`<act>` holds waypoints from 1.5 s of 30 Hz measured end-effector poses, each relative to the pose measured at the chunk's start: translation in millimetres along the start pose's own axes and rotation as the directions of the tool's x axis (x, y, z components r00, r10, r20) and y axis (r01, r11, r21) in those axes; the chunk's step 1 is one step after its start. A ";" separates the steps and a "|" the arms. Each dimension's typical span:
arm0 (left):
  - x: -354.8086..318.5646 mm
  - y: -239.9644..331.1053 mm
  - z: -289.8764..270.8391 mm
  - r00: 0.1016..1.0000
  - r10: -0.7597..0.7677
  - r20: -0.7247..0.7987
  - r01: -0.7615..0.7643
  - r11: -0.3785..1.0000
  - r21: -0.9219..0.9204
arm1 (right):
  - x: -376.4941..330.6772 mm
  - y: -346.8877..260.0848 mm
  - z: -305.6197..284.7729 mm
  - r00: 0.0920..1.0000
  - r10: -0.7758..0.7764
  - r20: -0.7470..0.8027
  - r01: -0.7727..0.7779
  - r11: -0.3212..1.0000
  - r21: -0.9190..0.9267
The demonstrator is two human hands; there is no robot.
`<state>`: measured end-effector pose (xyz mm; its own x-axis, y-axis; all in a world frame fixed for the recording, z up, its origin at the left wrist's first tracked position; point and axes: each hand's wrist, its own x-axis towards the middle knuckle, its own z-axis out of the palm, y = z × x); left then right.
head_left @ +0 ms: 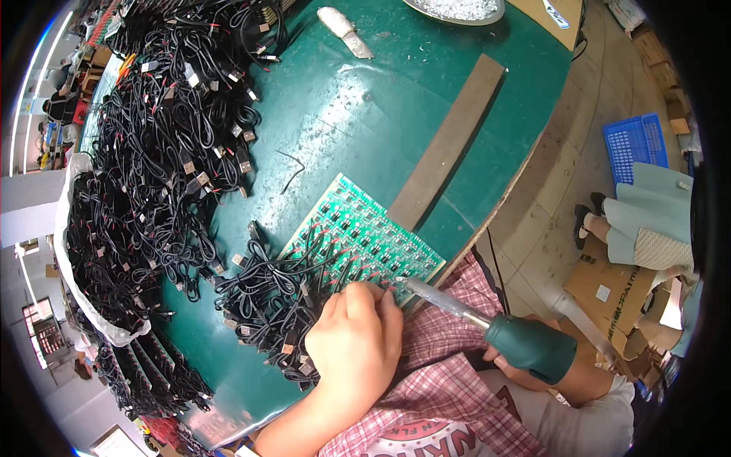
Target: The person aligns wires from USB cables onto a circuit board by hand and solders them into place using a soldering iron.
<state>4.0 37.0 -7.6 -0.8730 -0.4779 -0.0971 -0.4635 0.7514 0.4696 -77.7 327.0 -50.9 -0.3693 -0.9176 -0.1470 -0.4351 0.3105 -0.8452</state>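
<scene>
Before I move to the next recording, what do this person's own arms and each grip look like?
No glove shows on the left grip or on the visible part of the right grip, which is partly hidden. The left forearm is largely uncovered. A white sleeve shows on the right arm, and a pinkish-red checked garment on the body.

Light is bright and fairly even, with long white strip lights (27,99) glowing at the upper left. The glossy dark-green worktop (403,99) throws back patchy whitish glare — strongest above its middle — and a narrow shadow edges the long, flat, grey-brown bar (448,143). Nearby things look reasonably sharp; fisheye distortion curves the small, softer background inside a black rim.
</scene>
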 end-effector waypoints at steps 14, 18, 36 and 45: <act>-1.9 2.1 4.0 0.999 0.033 0.011 -0.034 0.991 0.132 | 7.5 -25.4 -9.5 0.990 0.123 -0.072 -0.128 0.989 -0.073; -2.5 5.3 5.2 1.000 -0.006 -0.010 0.008 0.990 0.142 | 8.5 -24.5 -8.5 0.989 0.134 -0.068 -0.137 0.990 -0.041; -2.8 5.7 6.3 0.999 0.014 -0.035 -0.009 0.990 0.139 | 11.9 -22.4 -14.7 1.000 0.023 0.017 -0.020 0.989 -0.145; -3.9 3.2 5.3 1.000 0.019 -0.002 -0.019 0.990 0.140 | 22.9 -28.7 -14.1 0.995 0.062 -0.075 -0.060 0.998 0.025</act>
<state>5.1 43.6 -10.4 -0.8815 -0.4644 -0.0858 -0.4637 0.8167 0.3435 -85.3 300.5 -22.8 -0.4558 -0.8755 -0.1602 -0.3913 0.3588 -0.8474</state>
